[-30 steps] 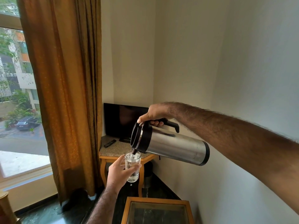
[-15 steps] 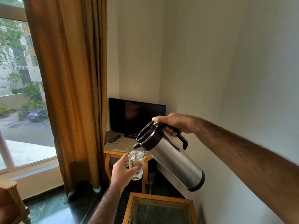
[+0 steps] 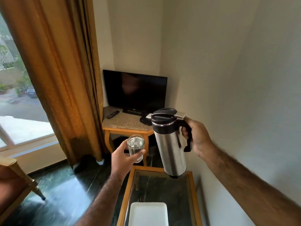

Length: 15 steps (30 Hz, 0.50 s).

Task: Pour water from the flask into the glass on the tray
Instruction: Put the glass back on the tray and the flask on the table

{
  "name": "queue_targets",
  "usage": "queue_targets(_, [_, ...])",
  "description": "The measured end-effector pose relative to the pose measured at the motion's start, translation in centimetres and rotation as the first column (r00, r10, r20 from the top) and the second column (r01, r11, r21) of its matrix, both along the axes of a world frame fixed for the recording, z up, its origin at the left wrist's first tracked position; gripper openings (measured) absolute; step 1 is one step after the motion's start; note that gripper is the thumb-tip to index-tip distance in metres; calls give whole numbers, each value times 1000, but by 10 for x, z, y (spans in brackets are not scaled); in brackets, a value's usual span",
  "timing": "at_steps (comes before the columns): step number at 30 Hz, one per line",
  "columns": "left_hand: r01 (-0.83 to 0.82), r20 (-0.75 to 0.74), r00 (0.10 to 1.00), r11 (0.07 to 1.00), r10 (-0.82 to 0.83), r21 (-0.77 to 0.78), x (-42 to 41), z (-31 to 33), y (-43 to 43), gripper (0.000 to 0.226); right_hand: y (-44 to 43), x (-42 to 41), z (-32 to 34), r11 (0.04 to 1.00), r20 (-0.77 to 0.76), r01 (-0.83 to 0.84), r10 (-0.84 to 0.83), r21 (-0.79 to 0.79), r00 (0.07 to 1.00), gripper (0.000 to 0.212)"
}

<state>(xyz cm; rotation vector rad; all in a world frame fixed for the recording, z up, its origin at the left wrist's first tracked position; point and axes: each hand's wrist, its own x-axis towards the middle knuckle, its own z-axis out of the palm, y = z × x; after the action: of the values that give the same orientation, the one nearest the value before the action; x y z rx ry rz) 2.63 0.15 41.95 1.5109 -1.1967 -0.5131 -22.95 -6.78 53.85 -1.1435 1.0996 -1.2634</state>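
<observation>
Both hands are up mid-frame: right hand (image 3: 196, 141) wrapped round the near-upright flask (image 3: 169, 144) handle, left hand (image 3: 123, 158) gripping the water-filled glass (image 3: 136, 148), above the white tray (image 3: 148, 214) on the glass worktop (image 3: 162, 190).

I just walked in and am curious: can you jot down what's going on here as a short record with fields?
left hand: holds glass, mid-air
glass: upright, holds water
right hand: holds flask by its black handle
flask: nearly upright, lid on, not pouring
tray: white, on the glass-topped table, nothing on the part in view
behind: TV and remote on a corner stand
</observation>
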Motion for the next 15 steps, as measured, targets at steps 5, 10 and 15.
queue_targets(5, [-45,-17,999,999,46,15,-10,-40,-8,67,2,-9,-67,994,100,104,-107,36,989,37])
queue_targets(10, [7,-35,999,992,-2,127,-18,-95,-14,60,9,-17,-143,976,159,179,-198,128,967,43])
queue_targets(15, [44,-53,998,977,-34,209,-32,-162,-21,62,8,-28,-219,945,211,221,-274,241,938,37])
